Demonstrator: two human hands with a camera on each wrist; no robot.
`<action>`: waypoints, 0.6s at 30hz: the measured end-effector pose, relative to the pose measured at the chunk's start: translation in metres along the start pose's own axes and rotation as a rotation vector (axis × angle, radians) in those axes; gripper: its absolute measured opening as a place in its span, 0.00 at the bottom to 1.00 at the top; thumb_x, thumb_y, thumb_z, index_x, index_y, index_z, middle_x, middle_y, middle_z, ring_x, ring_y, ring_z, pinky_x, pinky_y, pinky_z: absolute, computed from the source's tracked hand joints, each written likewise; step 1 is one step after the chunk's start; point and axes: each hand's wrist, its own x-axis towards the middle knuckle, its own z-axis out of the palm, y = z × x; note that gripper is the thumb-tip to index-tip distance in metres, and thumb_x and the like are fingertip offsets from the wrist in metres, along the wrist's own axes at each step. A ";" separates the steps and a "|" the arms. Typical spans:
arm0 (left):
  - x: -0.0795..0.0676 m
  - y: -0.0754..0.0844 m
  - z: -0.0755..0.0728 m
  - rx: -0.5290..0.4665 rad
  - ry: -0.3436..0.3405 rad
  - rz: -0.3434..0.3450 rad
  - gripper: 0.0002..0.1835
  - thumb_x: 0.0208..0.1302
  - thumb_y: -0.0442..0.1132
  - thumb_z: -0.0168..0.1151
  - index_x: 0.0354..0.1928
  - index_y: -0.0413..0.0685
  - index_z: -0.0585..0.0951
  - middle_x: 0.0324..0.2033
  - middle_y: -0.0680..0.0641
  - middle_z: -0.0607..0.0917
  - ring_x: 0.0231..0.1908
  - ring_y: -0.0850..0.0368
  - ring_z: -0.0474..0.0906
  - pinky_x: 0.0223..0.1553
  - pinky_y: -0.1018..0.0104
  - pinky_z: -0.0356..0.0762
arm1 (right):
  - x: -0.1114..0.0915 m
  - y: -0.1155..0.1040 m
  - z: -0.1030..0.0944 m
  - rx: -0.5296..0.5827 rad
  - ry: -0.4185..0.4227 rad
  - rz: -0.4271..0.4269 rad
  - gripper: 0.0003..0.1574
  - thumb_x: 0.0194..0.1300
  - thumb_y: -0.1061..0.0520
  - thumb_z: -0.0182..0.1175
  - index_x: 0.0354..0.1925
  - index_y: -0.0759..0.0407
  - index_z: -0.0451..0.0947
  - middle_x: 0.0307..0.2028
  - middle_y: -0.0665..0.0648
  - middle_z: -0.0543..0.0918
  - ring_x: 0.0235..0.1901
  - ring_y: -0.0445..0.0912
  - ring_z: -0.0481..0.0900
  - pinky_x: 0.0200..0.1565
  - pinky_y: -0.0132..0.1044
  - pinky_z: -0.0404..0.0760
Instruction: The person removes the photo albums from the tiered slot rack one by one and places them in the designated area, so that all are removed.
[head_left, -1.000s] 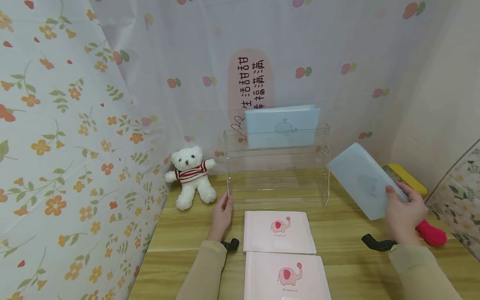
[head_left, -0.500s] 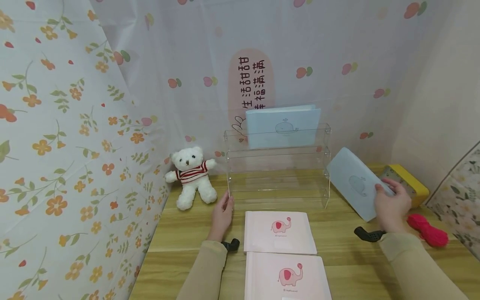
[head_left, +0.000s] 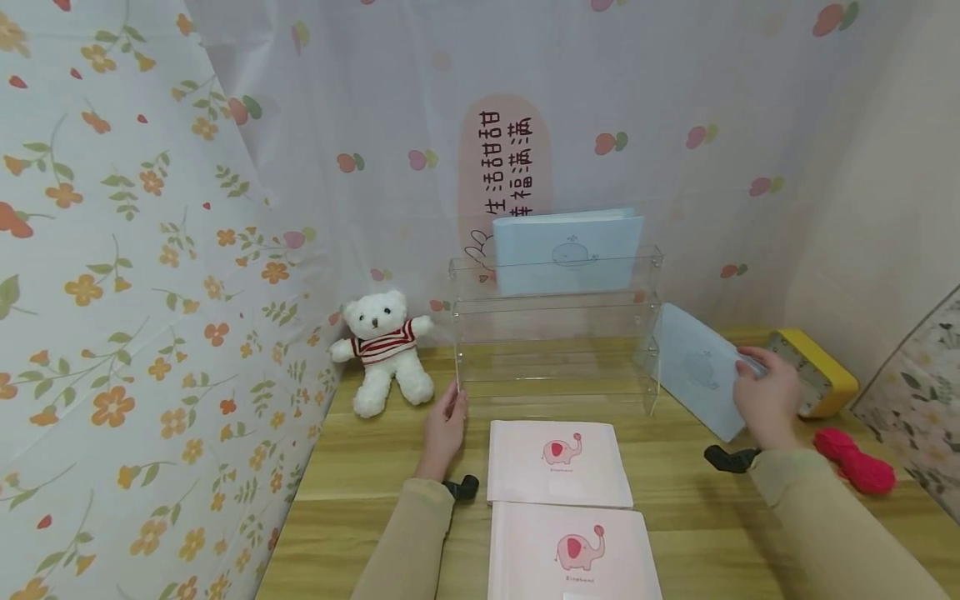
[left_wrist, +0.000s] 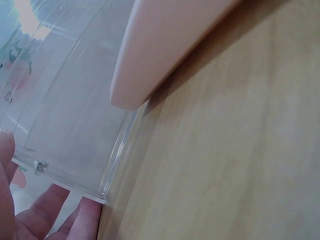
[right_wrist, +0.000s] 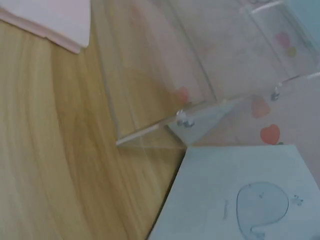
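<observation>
In the head view my left hand holds the lower left edge of a clear acrylic display rack. The left wrist view shows fingertips against the rack's side panel. A light-blue whale-print booklet is gripped at its right side by my right hand. It stands tilted just right of the rack; in the right wrist view its corner shows through the clear side panel. The right fingers are outside that view. Another blue whale booklet sits in the rack's top tier.
Two pink elephant booklets lie in front of the rack on the wooden table. A white teddy bear sits at the left. Behind my right hand are a yellow-framed block and a bright pink yarn bundle.
My right hand has carried the blue booklet left and slightly down, up beside the rack. More of the yellow-framed block and pink bundle shows. My left hand has stayed at the rack.
</observation>
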 end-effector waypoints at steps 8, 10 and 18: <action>0.002 -0.006 0.000 -0.004 -0.036 -0.051 0.32 0.84 0.63 0.56 0.80 0.56 0.76 0.69 0.41 0.86 0.62 0.41 0.88 0.62 0.42 0.87 | 0.007 0.014 0.002 -0.045 -0.119 -0.063 0.28 0.88 0.52 0.48 0.77 0.60 0.74 0.82 0.75 0.64 0.80 0.77 0.58 0.76 0.79 0.59; -0.003 0.006 -0.003 -0.009 -0.041 -0.058 0.30 0.86 0.57 0.57 0.81 0.52 0.75 0.69 0.40 0.87 0.63 0.40 0.87 0.63 0.42 0.86 | 0.009 0.020 0.005 -0.043 -0.125 -0.053 0.29 0.88 0.51 0.48 0.77 0.61 0.74 0.82 0.75 0.64 0.80 0.77 0.59 0.76 0.78 0.61; -0.004 0.011 -0.004 -0.012 -0.046 -0.085 0.28 0.86 0.54 0.57 0.81 0.55 0.74 0.73 0.42 0.84 0.67 0.40 0.85 0.70 0.39 0.81 | 0.013 0.046 0.017 -0.012 -0.111 0.021 0.32 0.87 0.47 0.49 0.78 0.61 0.73 0.79 0.75 0.70 0.78 0.72 0.65 0.75 0.69 0.65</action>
